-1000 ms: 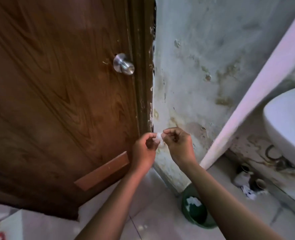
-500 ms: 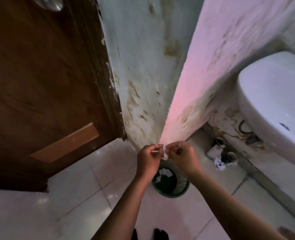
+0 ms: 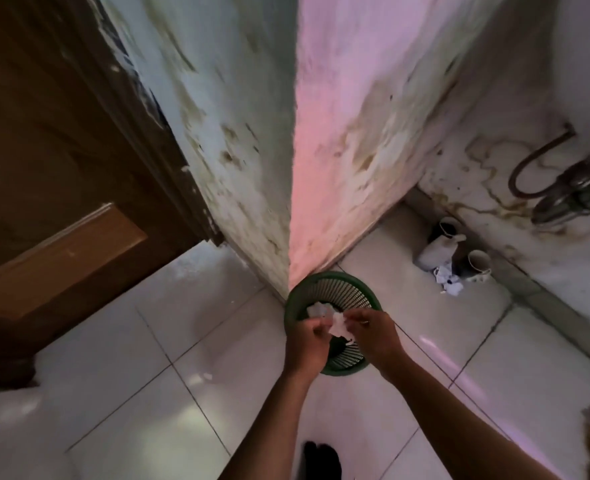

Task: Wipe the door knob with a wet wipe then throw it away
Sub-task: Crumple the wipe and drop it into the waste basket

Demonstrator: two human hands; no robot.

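Note:
A small crumpled white wet wipe (image 3: pixel 338 328) hangs between my two hands, directly over a round green slatted bin (image 3: pixel 362 289) on the floor. My left hand (image 3: pixel 305 344) pinches the wipe's left edge and my right hand (image 3: pixel 373 336) pinches its right side. White crumpled paper (image 3: pixel 316 309) lies inside the bin. The bin stands at the foot of the wall's outer corner. The brown wooden door (image 3: pixel 54 161) fills the left of the view; its knob is out of frame.
A stained white wall corner (image 3: pixel 293 168) rises above the bin. Small containers and scraps (image 3: pixel 449 254) lie on the floor at the right wall, below a pipe and drain fitting (image 3: pixel 563 192). White floor tiles (image 3: pixel 130 393) spread around; a dark foot (image 3: pixel 321 459) shows at the bottom.
The view has swung down from the door and knob to the floor. Both hands have carried the wipe downward until they are over the green bin.

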